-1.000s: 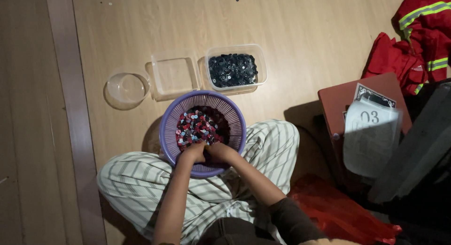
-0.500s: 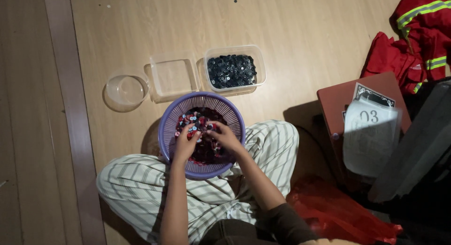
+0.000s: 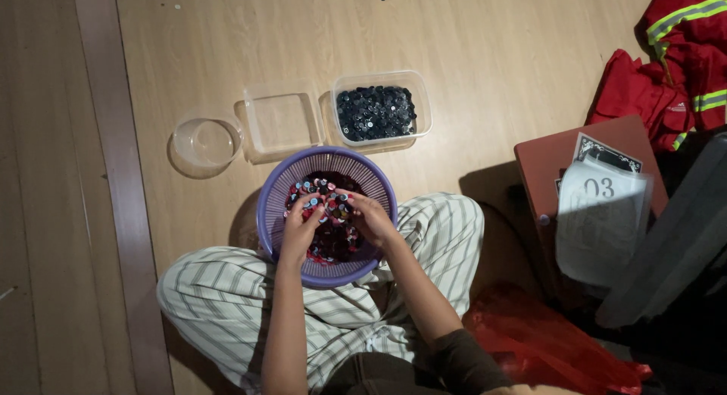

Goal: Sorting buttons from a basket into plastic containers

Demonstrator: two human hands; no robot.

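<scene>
A purple plastic basket rests between my crossed legs on the wooden floor. It holds several small mixed-colour buttons, red, blue, white and dark. My left hand is inside the basket on the left, fingers curled into the pile. My right hand is inside on the right, fingers touching the buttons. Whether either hand pinches a single button is hidden by the fingers.
Beyond the basket stand a square clear tub of dark buttons, an empty square clear tub and an empty round clear cup. A red board with papers and red clothing lie to the right. A red bag lies by my knee.
Both hands moved from the basket's near edge up into the middle of the button pile and spread apart slightly.
</scene>
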